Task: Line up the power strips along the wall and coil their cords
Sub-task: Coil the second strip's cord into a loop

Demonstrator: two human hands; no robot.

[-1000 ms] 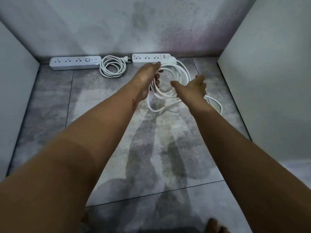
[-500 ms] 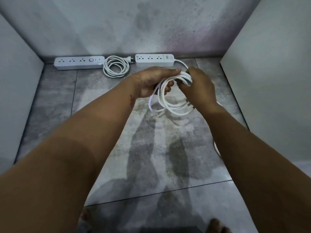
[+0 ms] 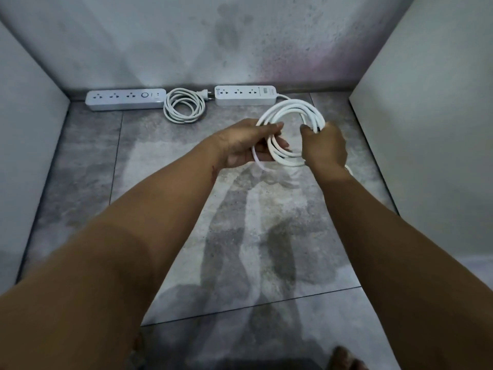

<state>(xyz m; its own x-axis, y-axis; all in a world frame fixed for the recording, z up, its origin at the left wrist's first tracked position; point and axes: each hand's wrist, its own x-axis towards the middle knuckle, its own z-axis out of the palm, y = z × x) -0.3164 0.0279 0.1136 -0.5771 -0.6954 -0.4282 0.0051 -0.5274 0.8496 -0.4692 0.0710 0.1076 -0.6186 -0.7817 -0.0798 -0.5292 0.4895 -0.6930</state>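
Farthest left, well beyond the left hand [image 3: 246,144], the first power strip [image 3: 125,99] lies flat on the floor [image 3: 88,166] with its long side against the back wall [image 3: 186,41]. Just right of it sits its coiled cord [image 3: 184,108], a neat round bundle on the tiles, with the plug [image 3: 206,94] pointing toward the second power strip [image 3: 245,95]. That second strip also lies along the wall, beyond both hands and just above the gap between them. Its white cord [image 3: 290,109] leaves its right end and runs into several loops held up off the floor. The left hand closes on the left side of the loops, thumb on top and fingers [image 3: 280,142] curled beneath. The right hand [image 3: 324,148] grips the right side of the same loops, fist closed around the strands. A short stretch of loose cord shows just past the right wrist, by the side panel [image 3: 426,116]. At the bottom edge, toes [image 3: 344,360] rest on the tiles.
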